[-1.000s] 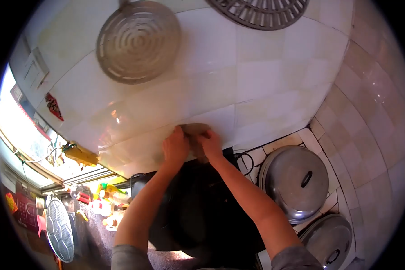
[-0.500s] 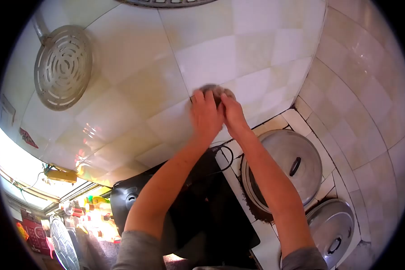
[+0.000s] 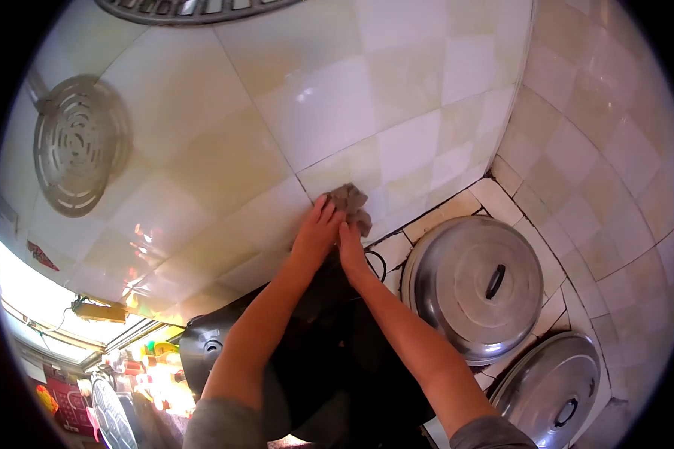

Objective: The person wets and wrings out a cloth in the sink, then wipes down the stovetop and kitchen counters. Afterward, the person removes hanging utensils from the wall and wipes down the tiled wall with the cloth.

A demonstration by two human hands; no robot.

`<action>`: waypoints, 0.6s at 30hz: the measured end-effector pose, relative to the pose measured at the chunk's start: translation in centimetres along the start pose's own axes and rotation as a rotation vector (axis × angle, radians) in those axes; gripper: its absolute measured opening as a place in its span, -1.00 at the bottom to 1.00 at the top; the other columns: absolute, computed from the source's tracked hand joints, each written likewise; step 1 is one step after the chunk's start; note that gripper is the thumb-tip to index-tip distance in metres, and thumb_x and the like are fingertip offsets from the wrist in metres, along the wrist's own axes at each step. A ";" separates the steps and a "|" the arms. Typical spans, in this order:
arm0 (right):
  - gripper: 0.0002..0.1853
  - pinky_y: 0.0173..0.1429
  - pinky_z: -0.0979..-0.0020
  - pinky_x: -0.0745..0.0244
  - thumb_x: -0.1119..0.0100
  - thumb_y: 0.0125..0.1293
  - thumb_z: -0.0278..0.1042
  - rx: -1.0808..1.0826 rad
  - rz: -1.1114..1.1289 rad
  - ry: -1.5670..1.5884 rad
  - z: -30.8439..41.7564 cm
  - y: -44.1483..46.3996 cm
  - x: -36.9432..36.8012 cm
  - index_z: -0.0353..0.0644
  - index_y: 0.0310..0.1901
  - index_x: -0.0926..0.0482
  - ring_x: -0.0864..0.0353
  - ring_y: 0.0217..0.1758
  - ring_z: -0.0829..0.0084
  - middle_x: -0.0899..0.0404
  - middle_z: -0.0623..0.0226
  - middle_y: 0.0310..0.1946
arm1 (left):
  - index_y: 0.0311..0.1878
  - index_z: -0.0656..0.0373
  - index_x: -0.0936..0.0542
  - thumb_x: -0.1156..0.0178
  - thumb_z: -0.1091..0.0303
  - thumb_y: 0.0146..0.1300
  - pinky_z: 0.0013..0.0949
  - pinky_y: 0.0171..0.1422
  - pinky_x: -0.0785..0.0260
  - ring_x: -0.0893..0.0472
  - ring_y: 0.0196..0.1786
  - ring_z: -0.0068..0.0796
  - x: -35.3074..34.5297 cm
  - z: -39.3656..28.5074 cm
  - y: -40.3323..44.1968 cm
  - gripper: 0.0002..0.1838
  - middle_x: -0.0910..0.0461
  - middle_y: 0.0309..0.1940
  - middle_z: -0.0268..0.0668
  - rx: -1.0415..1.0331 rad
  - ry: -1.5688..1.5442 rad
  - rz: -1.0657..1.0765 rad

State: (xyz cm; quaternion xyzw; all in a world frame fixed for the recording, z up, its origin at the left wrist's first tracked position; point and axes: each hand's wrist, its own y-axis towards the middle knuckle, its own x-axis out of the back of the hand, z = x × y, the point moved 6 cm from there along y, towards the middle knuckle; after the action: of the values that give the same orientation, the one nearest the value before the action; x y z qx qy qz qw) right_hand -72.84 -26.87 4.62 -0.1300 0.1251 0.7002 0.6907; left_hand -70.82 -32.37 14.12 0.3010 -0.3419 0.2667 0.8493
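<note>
A crumpled grey-brown cloth (image 3: 347,199) is pressed against the tiled wall, low and close to the counter. My left hand (image 3: 316,230) lies with its fingers bent over the left side of the cloth. Just right of it, my right hand (image 3: 350,245) grips the cloth's lower part, its thumb side against the left hand. Both hands' palms are turned away from me, and some fingertips are hidden by the cloth.
Below my forearms sits a black appliance (image 3: 337,359). A large lidded pot (image 3: 472,288) and another metal lid (image 3: 558,389) stand at right. A slotted skimmer (image 3: 75,142) hangs on the tiled wall (image 3: 202,142). Bottles (image 3: 161,367) crowd the lower left by a bright window.
Both hands and the cloth have moved down the wall. More of the cloth shows above the fingers. My view has shifted, with the skimmer now further left and lower.
</note>
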 end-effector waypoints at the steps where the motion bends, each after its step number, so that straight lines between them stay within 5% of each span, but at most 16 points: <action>1: -0.41 0.40 0.24 -0.14 0.20 0.52 0.04 -0.107 0.023 0.241 -2.0 0.2 0.9 -0.25 0.37 -0.19 -0.25 0.36 0.14 -0.28 0.08 0.30 | 0.10 0.13 -0.57 -0.12 0.31 0.15 -0.13 0.58 0.05 -0.33 0.33 -0.28 -1.6 -1.7 0.0 -0.58 -0.50 0.09 -0.39 -0.047 0.026 0.035; 6: -0.41 0.43 0.28 -0.17 0.41 0.54 0.14 -0.271 0.110 0.752 -3.3 0.6 4.6 -0.07 0.39 -0.22 -0.25 0.42 0.35 -0.26 0.33 0.38 | 0.18 0.05 -0.54 -0.09 0.25 0.19 -0.01 0.62 0.22 -0.31 0.37 -0.30 -6.4 -6.3 0.9 -0.55 -0.49 0.17 -0.35 -0.153 0.131 0.162; 10: -0.40 0.28 0.19 -0.32 0.34 0.48 0.24 -0.291 0.133 0.745 -5.2 3.0 10.2 -0.04 0.28 -0.35 -0.40 0.25 0.31 -0.42 0.33 0.23 | 0.15 0.03 -0.58 -0.02 0.24 0.25 -0.06 0.64 0.29 -0.29 0.40 -0.30 -9.2 -10.6 2.3 -0.59 -0.51 0.17 -0.34 -0.161 0.087 0.281; 11: -0.36 0.39 -0.03 -0.15 0.52 0.51 0.23 -0.355 0.132 0.738 -5.9 3.4 11.5 -0.05 0.36 -0.25 -0.26 0.38 0.20 -0.29 0.26 0.35 | 0.13 0.05 -0.59 -0.03 0.24 0.25 -0.07 0.64 0.29 -0.29 0.40 -0.29 -10.9 -11.8 2.5 -0.60 -0.52 0.16 -0.33 -0.142 0.050 0.304; 15: -0.33 0.34 0.04 -0.18 0.46 0.46 0.32 -0.463 0.006 0.681 -5.7 4.4 14.3 0.00 0.33 -0.28 -0.29 0.33 0.27 -0.32 0.28 0.32 | 0.03 0.16 -0.64 -0.07 0.29 0.18 -0.03 0.63 0.21 -0.31 0.37 -0.20 -11.4 -13.5 4.3 -0.62 -0.52 0.12 -0.24 -0.079 -0.065 0.212; 18: -0.38 0.34 0.10 -0.17 0.36 0.47 0.28 -0.315 -0.036 0.508 -2.5 5.1 13.8 0.01 0.32 -0.29 -0.29 0.32 0.29 -0.34 0.30 0.30 | 0.02 0.22 -0.63 -0.09 0.32 0.16 0.01 0.60 0.18 -0.30 0.36 -0.03 -8.6 -12.2 5.5 -0.62 -0.48 0.15 -0.11 -0.015 -0.150 0.126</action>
State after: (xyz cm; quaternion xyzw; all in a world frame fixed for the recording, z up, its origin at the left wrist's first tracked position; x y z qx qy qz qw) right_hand -78.07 -14.94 -2.66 -0.4088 0.1813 0.6437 0.6210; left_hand -74.61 -22.30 2.41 0.2915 -0.4248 0.2936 0.8052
